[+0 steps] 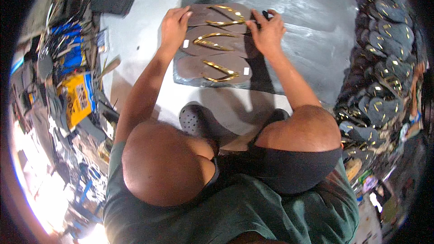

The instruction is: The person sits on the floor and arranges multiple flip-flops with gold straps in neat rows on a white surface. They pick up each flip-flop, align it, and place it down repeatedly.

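Note:
Three brown flip-flops with gold straps lie in a stack of rows across a dark mat, toe ends alternating. At the far flip-flop, my left hand has its fingers on the left end. My right hand holds the right end, thumb and forefinger at the edge. A small black piece shows by the right fingers; what it is I cannot tell. Below lie the middle flip-flop and the near flip-flop, each bearing a small white label.
The grey mat stretches to the right over a pale floor. Many dark flip-flops with gold straps are piled along the right. Scraps and a yellow-blue bag clutter the left. My clog stands close to the mat's near edge.

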